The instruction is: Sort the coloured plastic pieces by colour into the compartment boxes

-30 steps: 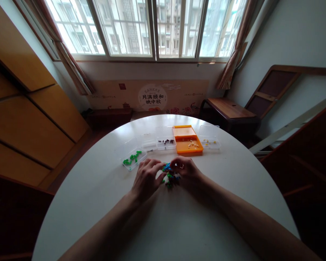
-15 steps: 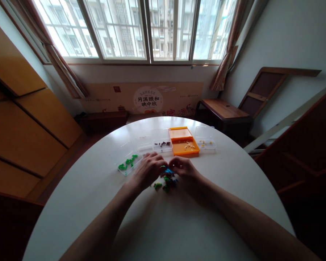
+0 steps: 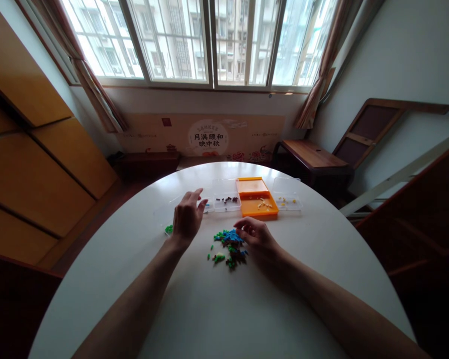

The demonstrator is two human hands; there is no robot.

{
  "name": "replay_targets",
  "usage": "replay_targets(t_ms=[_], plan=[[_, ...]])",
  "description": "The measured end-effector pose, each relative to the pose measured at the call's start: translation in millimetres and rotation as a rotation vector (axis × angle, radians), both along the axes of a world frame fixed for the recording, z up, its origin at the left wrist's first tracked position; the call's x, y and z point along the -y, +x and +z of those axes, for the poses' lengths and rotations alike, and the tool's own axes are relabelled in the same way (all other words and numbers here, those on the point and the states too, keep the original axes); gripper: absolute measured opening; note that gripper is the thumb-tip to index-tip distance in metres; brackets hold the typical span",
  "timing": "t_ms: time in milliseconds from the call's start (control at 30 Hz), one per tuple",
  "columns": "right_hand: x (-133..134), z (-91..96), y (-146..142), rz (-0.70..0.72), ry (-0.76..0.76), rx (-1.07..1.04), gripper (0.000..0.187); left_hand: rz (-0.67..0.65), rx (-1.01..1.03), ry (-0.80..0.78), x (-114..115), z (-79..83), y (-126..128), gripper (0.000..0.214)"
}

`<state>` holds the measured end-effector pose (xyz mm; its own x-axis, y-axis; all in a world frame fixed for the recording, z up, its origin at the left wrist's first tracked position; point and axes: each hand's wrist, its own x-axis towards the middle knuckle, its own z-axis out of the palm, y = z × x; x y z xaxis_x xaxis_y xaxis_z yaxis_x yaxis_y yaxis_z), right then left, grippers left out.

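Note:
My left hand (image 3: 188, 215) hangs over a clear plastic box (image 3: 208, 211), its thumb and forefinger apart and nothing seen between them. Just under the thumb a small blue piece (image 3: 207, 205) shows. My right hand (image 3: 257, 235) is at the right edge of a pile of small building bricks, its fingers curled with the tips close together; what they pinch, if anything, is too small to make out. Blue bricks (image 3: 229, 236) lie at the top of the pile, with green bricks (image 3: 219, 258) and dark brown bricks (image 3: 240, 257) nearer me.
Partly behind my left hand, green bricks (image 3: 168, 229) lie in another clear box. Farther back stand a clear box with dark brown bricks (image 3: 230, 200), an open orange box (image 3: 260, 211) with pale bricks, and a clear box with yellow bricks (image 3: 289, 201). All rest on a round white table (image 3: 224, 309).
My left hand has moved left and away from the pile and its fingers have parted. A blue piece now shows by the clear box. My right hand stays beside the pile.

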<state>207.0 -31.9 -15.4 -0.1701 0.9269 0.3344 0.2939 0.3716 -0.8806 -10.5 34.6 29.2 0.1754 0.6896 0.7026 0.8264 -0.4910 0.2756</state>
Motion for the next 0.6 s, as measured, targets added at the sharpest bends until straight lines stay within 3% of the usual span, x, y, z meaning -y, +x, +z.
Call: replay_targets(t_ms=[167, 400, 600], plan=[[-0.6, 3.9, 7.8, -0.024, 0.096, 0.203, 0.024, -0.039, 0.025, -0.070, 6.4, 6.1, -1.9, 0.020], [-5.4, 3.8, 24.7, 0.036, 0.077, 0.393, 0.027, -0.491, -0.125, -0.434, 11.6, 14.0, 2.1, 0.008], [-5.6, 2.6, 20.8, 0.025, 0.117, 0.468, 0.010, -0.571, -0.233, -0.602, 13.1, 9.5, 5.1, 0.007]])
